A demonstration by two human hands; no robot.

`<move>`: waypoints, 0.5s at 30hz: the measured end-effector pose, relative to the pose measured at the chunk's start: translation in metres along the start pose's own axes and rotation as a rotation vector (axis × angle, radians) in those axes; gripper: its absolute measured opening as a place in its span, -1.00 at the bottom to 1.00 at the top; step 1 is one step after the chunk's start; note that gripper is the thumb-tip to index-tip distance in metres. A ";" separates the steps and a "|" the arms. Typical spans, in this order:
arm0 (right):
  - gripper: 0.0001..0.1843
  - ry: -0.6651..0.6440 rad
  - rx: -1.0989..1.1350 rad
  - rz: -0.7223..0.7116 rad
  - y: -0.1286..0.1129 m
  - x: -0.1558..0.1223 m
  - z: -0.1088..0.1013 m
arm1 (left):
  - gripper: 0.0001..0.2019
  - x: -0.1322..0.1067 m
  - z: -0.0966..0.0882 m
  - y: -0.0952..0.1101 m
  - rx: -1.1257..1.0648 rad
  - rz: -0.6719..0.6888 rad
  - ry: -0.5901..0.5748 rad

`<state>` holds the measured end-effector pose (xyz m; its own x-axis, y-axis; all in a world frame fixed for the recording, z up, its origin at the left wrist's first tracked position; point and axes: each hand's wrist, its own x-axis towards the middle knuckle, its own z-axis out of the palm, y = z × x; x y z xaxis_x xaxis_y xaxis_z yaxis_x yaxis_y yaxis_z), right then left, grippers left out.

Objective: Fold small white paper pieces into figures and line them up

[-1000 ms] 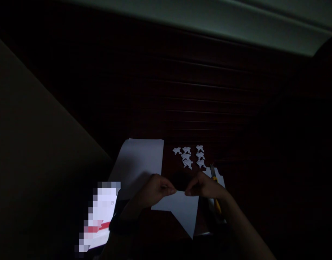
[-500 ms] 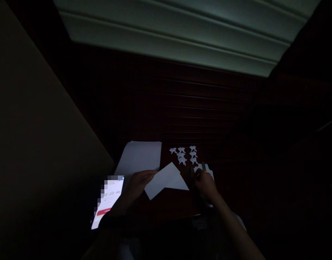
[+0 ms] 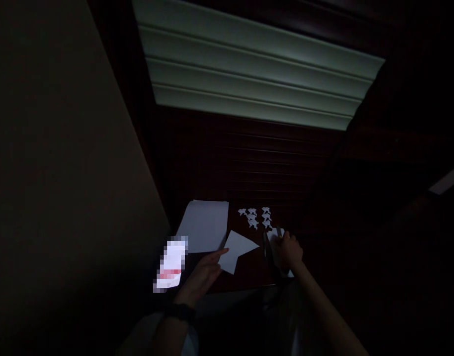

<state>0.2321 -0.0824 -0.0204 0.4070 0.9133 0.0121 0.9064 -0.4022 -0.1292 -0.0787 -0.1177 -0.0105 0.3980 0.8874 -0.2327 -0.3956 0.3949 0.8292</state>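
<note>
My left hand (image 3: pixel 206 272) pinches a folded sheet of white paper (image 3: pixel 236 248) by its lower left edge; the paper's pointed end faces right. At the table's right side, my right hand (image 3: pixel 290 249) is closed around a slim tool (image 3: pixel 279 231) with a grey end and a touch of yellow, which looks like a utility knife. White paper (image 3: pixel 273 240) lies beneath that hand, partly hidden. A long dark object (image 3: pixel 264 244), too dim to identify, is just left of it. Several small folded paper figures (image 3: pixel 252 217) sit in groups farther back.
A stack of white paper (image 3: pixel 204 225) lies at the table's back left. Close to it is a lit phone (image 3: pixel 171 264), its screen partly pixelated. A wall (image 3: pixel 111 148) rises on the left, and a slatted panel (image 3: pixel 256 74) stands behind the dark table. The room is dim.
The view has shifted. The folded paper has turned in my left hand and sits farther from the right hand. My right hand stays closed around the slim tool, over the white paper.
</note>
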 end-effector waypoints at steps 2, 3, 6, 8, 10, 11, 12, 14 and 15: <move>-0.57 -0.010 0.012 -0.007 0.002 -0.003 0.005 | -0.46 -0.002 0.003 -0.012 -0.091 0.017 0.014; -0.60 -0.016 0.021 -0.011 0.002 -0.004 0.007 | -0.47 -0.004 0.005 -0.018 -0.119 0.014 0.034; -0.69 -0.024 0.056 -0.027 0.001 -0.007 0.010 | -0.49 -0.009 0.006 -0.032 -0.206 0.027 0.026; -0.72 -0.016 0.086 -0.043 0.001 -0.009 0.007 | -0.51 -0.012 0.005 -0.039 -0.250 0.035 0.019; -0.74 0.004 0.120 -0.061 0.002 -0.011 0.001 | -0.55 -0.013 0.002 -0.045 -0.278 0.036 0.020; -0.74 0.018 0.139 -0.072 0.002 -0.014 -0.003 | -0.59 -0.014 0.000 -0.047 -0.280 0.030 0.029; -0.73 0.034 0.160 -0.087 0.002 -0.018 -0.007 | -0.61 -0.015 -0.001 -0.049 -0.274 0.029 0.048; -0.73 0.066 0.205 -0.129 0.000 -0.033 -0.013 | -0.63 -0.015 -0.002 -0.052 -0.237 0.050 0.113; -0.73 0.079 0.230 -0.161 -0.003 -0.043 -0.014 | -0.62 -0.016 -0.003 -0.053 -0.212 0.068 0.148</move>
<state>0.2135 -0.1215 -0.0064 0.2756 0.9529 0.1264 0.9142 -0.2192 -0.3409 -0.0661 -0.1522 -0.0523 0.2455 0.9325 -0.2651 -0.5882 0.3606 0.7239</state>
